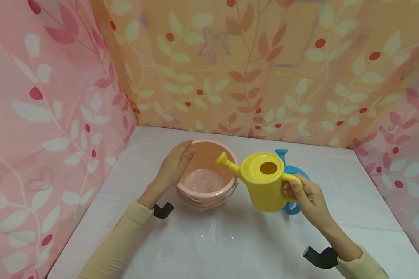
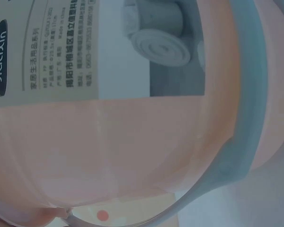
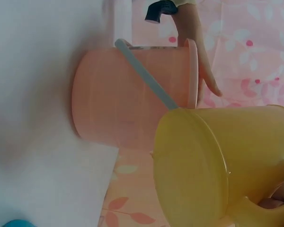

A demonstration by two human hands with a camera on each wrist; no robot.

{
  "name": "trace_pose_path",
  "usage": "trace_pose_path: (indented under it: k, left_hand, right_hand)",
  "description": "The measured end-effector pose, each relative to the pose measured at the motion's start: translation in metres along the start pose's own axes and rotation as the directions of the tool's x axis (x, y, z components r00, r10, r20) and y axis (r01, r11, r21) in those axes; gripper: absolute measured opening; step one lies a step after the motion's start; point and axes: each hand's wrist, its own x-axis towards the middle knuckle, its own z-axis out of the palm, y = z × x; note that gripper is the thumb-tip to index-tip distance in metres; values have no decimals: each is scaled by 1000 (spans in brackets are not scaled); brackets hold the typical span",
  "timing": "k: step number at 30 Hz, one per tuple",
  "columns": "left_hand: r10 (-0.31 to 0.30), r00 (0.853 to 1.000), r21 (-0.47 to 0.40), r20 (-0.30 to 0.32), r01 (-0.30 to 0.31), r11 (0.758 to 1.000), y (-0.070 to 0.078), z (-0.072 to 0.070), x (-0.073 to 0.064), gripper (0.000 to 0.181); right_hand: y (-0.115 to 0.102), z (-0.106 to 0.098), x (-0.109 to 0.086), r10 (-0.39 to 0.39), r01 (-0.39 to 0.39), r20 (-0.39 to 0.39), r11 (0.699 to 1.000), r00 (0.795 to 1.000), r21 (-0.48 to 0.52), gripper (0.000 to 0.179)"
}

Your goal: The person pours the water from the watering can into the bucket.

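Note:
A yellow watering can [image 1: 267, 193] hangs above the table, its handle gripped by my right hand [image 1: 309, 197]. The spout's rose reaches over the right side of a pink bucket [image 1: 204, 199], and the can is nearly upright. Water [image 1: 204, 180] lies in the bottom of the bucket. My left hand [image 1: 174, 162] rests with extended fingers at the bucket's left rim. In the left wrist view, a printed label [image 2: 47, 52] and a grey handle [image 2: 251, 85] show on the bucket wall. The right wrist view shows the can's base [image 3: 189, 170] tipped toward the camera.
Behind the yellow can stands a blue watering can [image 1: 293, 209], partly hidden. Water drops [image 1: 232, 237] dot the white tabletop [image 1: 209, 257] in front of the bucket. Leaf-patterned cloth [image 1: 181, 77] walls off the back and both sides.

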Motion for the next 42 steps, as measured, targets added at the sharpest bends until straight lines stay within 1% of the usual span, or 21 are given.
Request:
trace_pose_path:
  k: [11,19,24,33,38,42]
  left_hand:
    - [23,1000,-7,-5,-23,1000,-2,1,1,61]
    - [22,1000,-1,-4,-22,1000,-2,1,2,61]
    - [27,1000,-4,-1,-27,1000,-2,1,2,60]
    - [27,1000,-1,-1,-27,1000,0,-1,-1,61]
    - [29,1000,-6,-4,-29,1000,0,0,-1,61]
    - [28,1000,-5,-4,-28,1000,0,0,0,61]
  right_hand:
    - [1,-5,7,4,-5,38,1000,999,10,20]
    - [1,-10,13,27,-28,72,1000,997,11,20]
    - [2,-12,16,29,-31,88,999,996,16,21]
    - [1,-13,20,60,-60,121,998,991,-10,20]
    - [1,-15,22,53,-52,124,999,991,-12,20]
    - [0,-16,23,74,-71,107,997,992,-29,20]
